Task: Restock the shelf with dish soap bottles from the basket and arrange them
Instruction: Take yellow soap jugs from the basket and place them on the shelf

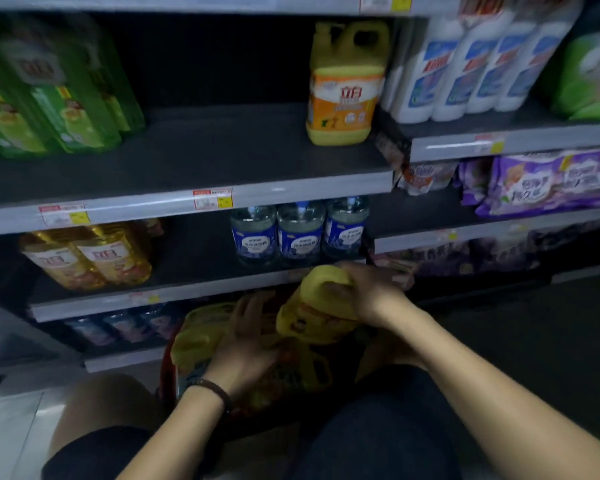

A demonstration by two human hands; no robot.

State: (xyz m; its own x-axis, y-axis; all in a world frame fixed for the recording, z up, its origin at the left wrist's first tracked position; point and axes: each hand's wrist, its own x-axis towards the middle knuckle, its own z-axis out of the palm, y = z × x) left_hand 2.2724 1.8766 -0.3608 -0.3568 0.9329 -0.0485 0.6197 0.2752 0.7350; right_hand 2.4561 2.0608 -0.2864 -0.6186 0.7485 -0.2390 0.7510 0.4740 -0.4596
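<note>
One yellow dish soap bottle [343,88] with an orange label stands upright on the dark upper shelf [222,157], at its right end. A red basket [168,368] sits on the floor between my knees, holding several more yellow bottles [201,337]. My right hand [364,292] grips the top of a yellow bottle [312,313] that is tilted above the basket. Fingers spread, my left hand [246,344] rests on the bottles in the basket; whether it grips one is not visible.
Green refill packs [49,98] fill the upper shelf's left end; white bottles [465,71] stand to the right on the adjoining shelf. The shelf below holds golden bottles [90,258] and clear blue-labelled bottles [298,233]. Purple packs [548,181] lie at right.
</note>
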